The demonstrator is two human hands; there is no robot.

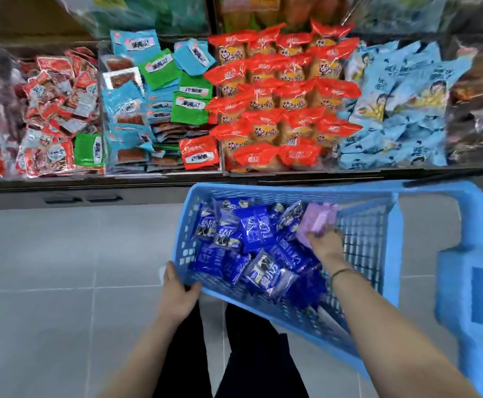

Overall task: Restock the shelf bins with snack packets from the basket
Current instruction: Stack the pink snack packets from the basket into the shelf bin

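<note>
A light blue plastic basket [361, 225] is tilted in front of the shelf, and several dark blue snack packets [251, 234] lie inside it. My left hand [177, 291] grips the basket's near left corner at the rim. My right hand [323, 242] reaches into the basket and holds a pale purple packet [318, 222] against the far right wall. Above stand the shelf bins [223, 168], filled with packets.
The bins hold red packets [56, 110] at left, blue and green packets [154, 90], orange-red packets [283, 93] in the middle and light blue bags [401, 110] at right. The basket's handle [467, 282] hangs to the right. Grey floor tiles [62, 268] lie below.
</note>
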